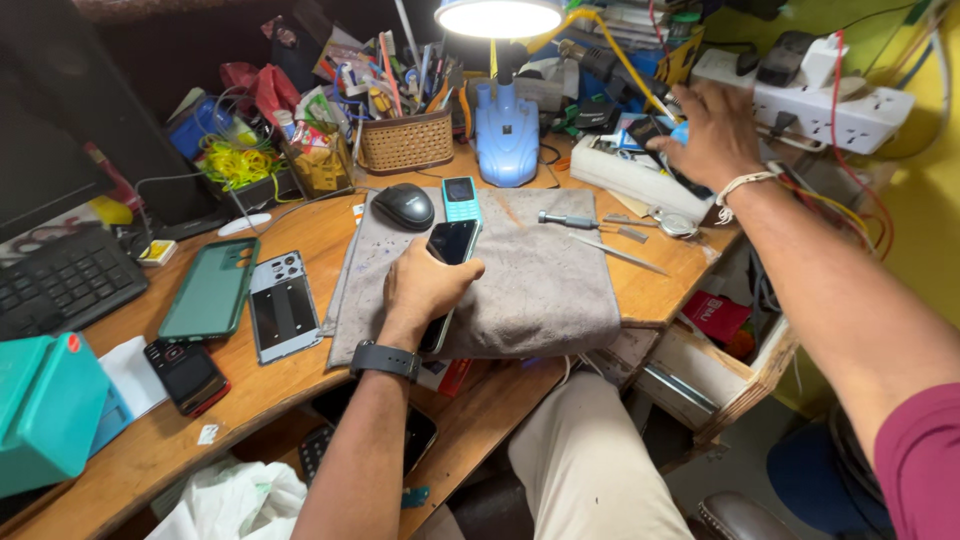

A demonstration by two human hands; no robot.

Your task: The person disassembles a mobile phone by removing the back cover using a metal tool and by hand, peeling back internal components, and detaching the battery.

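Smartphone (450,250) — dark-screened — is gripped by the left hand (425,290), fingers wrapped around its lower half, and is held over the grey cloth (540,280) on the counter (300,225), probably as padding. The right hand (712,135) is stretched, fingers spread, onto clutter beside the white tray (615,170); nothing can be seen grasped.

Cluttered wooden desk (300,235) under a lit lamp (498,18) on a blue base, yellow wall (925,200) at right, open drawer (745,375) below the desk edge.
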